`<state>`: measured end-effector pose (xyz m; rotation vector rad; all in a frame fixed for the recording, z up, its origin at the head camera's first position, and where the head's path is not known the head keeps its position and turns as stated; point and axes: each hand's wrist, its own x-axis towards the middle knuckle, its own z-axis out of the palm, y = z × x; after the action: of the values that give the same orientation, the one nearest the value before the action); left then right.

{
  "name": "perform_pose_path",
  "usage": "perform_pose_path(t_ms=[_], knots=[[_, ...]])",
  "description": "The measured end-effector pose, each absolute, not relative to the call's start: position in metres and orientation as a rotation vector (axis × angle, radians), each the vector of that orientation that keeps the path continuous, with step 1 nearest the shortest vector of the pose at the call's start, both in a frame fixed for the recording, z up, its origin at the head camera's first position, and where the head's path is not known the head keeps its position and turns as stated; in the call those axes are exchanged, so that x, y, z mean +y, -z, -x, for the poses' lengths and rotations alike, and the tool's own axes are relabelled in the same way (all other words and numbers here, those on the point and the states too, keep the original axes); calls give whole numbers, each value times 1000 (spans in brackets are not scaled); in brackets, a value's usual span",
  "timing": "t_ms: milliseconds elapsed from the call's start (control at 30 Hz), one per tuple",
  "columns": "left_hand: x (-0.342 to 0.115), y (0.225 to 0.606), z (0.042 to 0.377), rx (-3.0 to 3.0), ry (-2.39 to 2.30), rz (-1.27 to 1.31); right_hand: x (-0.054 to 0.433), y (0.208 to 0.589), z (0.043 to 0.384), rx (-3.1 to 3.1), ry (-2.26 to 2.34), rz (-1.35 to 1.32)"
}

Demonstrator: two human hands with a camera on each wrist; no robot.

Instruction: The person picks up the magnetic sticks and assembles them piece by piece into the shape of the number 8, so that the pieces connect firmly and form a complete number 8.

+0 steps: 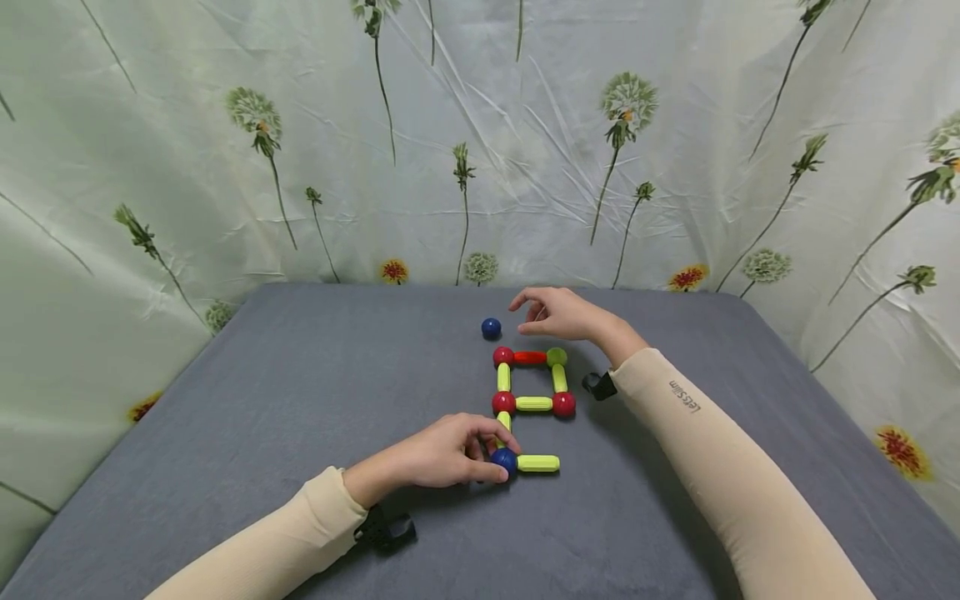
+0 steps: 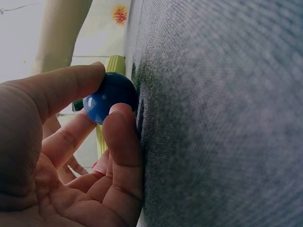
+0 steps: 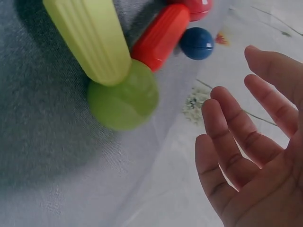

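My left hand (image 1: 450, 450) pinches a blue ball (image 1: 504, 461) between thumb and fingers at the near end of a flat ball-and-rod figure. From that ball a yellow-green rod (image 1: 538, 463) points right, and another (image 1: 504, 423), partly behind the fingers, runs up to a red ball (image 1: 503, 403). Beyond it, a square is formed by red balls, a green ball (image 1: 557, 357), yellow-green rods and one red rod (image 1: 530, 358). Over the table behind the square hovers my right hand (image 1: 566, 315), fingers loosely bent around nothing. A loose blue ball (image 1: 491, 328) lies left of its fingertips.
The grey cloth-covered table (image 1: 262, 400) reaches back to a pale curtain (image 1: 525, 150) printed with dandelions. Each wrist carries a black camera, such as the left one (image 1: 388, 531) close to the table surface.
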<state>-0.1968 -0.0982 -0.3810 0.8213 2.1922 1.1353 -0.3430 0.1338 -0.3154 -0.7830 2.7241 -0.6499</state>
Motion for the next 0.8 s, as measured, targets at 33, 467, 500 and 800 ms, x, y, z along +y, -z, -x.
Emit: perform_pose_path(t_ms=[33, 467, 500, 800], knots=[[-98, 381, 197, 2190, -1136, -821, 131, 317, 344, 2714, 639, 783], [-98, 383, 198, 2189, -1135, -826, 108, 333, 357, 2668, 555, 707], [-98, 383, 198, 2189, -1135, -826, 107, 333, 358, 2668, 552, 701], [-98, 382, 198, 2192, -1138, -842, 96, 333, 359, 2657, 569, 706]])
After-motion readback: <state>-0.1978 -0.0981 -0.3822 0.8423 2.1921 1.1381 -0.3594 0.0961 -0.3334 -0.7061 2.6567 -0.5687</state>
